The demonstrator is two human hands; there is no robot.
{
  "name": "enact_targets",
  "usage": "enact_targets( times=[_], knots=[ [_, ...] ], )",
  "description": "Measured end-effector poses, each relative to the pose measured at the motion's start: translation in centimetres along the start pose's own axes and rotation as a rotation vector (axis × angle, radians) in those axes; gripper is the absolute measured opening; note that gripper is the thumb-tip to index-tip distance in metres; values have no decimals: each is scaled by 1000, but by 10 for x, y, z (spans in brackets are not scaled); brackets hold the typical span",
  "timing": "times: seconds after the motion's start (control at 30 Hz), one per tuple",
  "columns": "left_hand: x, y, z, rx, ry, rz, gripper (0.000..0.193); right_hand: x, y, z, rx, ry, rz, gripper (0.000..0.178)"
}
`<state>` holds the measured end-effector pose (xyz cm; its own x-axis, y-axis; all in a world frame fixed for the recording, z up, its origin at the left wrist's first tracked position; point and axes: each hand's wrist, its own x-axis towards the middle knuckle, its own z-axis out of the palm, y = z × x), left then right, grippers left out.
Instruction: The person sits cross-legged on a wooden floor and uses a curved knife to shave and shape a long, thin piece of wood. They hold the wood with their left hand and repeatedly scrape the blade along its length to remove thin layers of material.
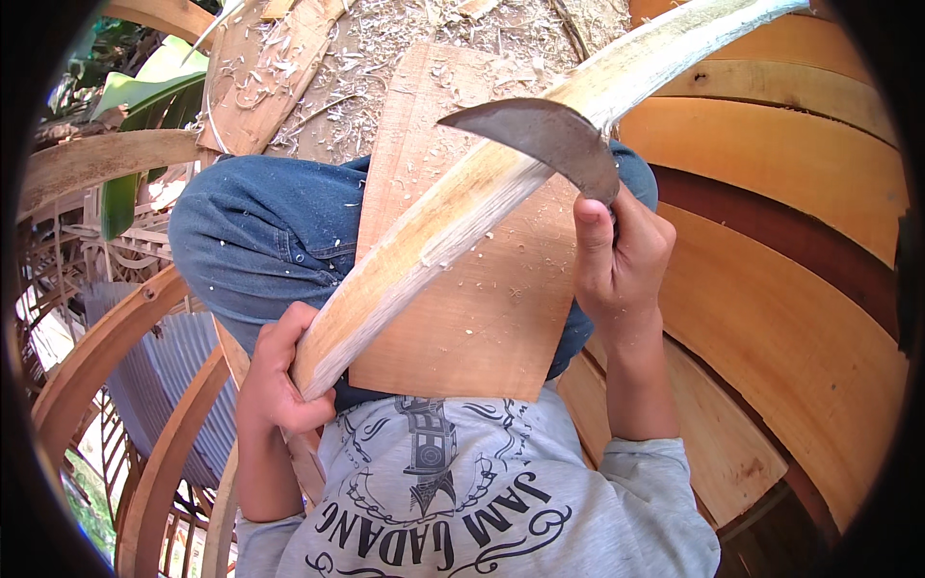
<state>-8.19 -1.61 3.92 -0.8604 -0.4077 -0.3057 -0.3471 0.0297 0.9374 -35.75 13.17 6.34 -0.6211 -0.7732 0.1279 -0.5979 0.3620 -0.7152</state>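
Observation:
A long, pale piece of wood (421, 249), stripped of bark and partly shaved, slants from lower left to upper right across my lap. Its near end is wrapped by the fingers of my left hand (285, 371). My right hand (624, 252) grips the handle of a curved, dark-bladed knife (540, 135), and most of that handle is hidden by the fingers. The blade lies across the upper part of the wood, its hooked tip pointing left. Under the wood, a flat board (472, 337) rests on my thighs, dotted with small shavings.
Curved orange-brown planks (771, 241) form a wall along the right. Bent wooden ribs (111, 352) rise at the left, with corrugated sheet (169, 385) beyond them. Shavings (328, 111) litter the surface ahead, where another board (260, 72) lies. Green leaves (159, 82) hang at upper left.

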Motion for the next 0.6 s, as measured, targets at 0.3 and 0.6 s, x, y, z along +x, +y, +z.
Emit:
enact_targets(
  times=[0.3, 0.6],
  knots=[
    [-4, -9, -3, -82, 12, -51, 45, 3, 12, -5, 49, 37, -18, 32],
    [-3, -15, 0, -23, 31, 2, 48, -6, 17, -7, 161, -28, 149, 34]
  ],
)
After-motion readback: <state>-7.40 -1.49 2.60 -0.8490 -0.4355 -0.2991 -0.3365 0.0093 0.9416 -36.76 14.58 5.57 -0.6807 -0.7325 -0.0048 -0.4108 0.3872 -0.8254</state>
